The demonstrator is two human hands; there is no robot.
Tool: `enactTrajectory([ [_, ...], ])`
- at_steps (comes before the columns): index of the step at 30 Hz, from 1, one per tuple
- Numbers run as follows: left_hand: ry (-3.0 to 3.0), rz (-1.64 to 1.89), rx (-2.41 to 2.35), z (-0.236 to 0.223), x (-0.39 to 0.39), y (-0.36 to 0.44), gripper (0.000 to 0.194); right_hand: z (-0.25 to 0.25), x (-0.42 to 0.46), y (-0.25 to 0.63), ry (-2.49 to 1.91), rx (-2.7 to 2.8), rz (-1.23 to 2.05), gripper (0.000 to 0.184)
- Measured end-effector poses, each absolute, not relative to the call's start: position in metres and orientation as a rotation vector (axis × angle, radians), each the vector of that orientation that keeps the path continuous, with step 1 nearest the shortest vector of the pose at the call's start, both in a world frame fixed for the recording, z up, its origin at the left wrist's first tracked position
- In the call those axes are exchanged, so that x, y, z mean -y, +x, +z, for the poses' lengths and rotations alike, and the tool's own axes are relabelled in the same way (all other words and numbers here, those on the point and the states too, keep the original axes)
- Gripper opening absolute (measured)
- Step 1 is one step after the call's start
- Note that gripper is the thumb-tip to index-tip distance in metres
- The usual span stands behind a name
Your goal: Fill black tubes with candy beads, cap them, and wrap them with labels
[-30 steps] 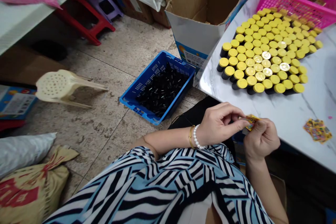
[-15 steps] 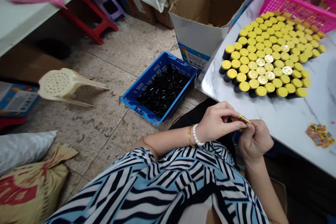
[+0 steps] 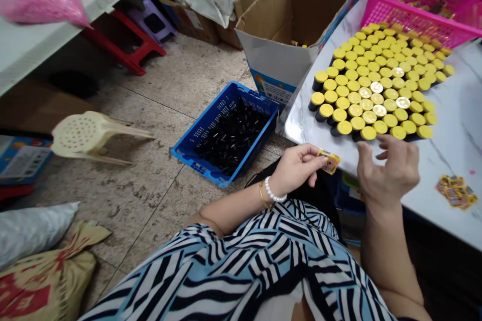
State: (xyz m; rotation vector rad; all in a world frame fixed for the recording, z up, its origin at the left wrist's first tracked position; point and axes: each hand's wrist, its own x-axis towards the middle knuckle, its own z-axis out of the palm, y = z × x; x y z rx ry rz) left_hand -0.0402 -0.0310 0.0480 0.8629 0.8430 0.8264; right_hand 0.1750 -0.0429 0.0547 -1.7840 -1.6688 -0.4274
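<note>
Between thumb and fingers, my left hand pinches a small yellow printed sticker near the table's front edge. My right hand is raised over that edge, thumb and fingers apart, with nothing seen in it. Just beyond its fingertips stand black tubes with yellow caps, packed upright in close rows. More printed stickers lie in a loose pile on the marble-patterned table, to the right of my right hand.
A blue crate of black pieces sits on the floor beside an open cardboard box. A pink basket stands behind the tubes. Left are a cream stool, a red stool and a tied sack.
My hands were together at the sticker; now they are apart. The right hand has let go, opened and moved up toward the tubes. The left keeps the sticker, slightly further left.
</note>
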Motion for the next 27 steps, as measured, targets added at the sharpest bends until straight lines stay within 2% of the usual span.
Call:
enactTrajectory([
  [3,0.719,0.677,-0.779,0.046,0.025,-0.04,0.044,0.047,0.025,0.181,-1.907,1.667,-0.419,0.038],
  [7,0.508,0.645,-0.757,0.041,0.018,-0.038,0.041,0.044,0.027,0.177,-1.823,1.453,-0.244,0.031],
  [11,0.356,0.669,-0.708,0.041,0.01,-0.037,0.038,0.059,0.06,0.17,-1.473,1.024,0.408,0.052],
  [13,0.334,0.68,-0.69,0.044,0.008,-0.034,0.036,0.065,0.077,0.167,-1.324,0.886,0.724,0.048],
  [15,0.331,0.686,-0.678,0.048,0.008,-0.029,0.034,0.067,0.09,0.164,-1.265,0.823,0.87,0.041],
  [27,0.296,0.699,-0.605,0.056,0.012,-0.016,0.02,0.086,0.097,0.142,-1.402,0.899,0.654,0.027],
])
